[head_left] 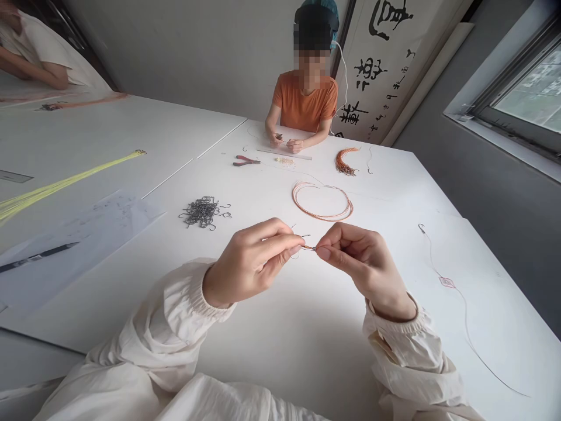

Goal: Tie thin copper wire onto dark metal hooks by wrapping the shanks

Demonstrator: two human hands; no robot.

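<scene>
Fingertips of left hand (249, 264) and right hand (362, 263) pinching small metal piece (309, 248), over white table (302, 351), copper wire coil (323, 202) and hook pile (202, 211) beyond.

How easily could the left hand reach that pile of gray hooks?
Probably yes: the pile of gray hooks lies just beyond the left hand, with only bare table between them. Its fingers, though, are pinching a thin wire together with the right hand.

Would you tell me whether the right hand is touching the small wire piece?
Touching: the head view shows the right hand pinching the small wire piece at its end.
</scene>
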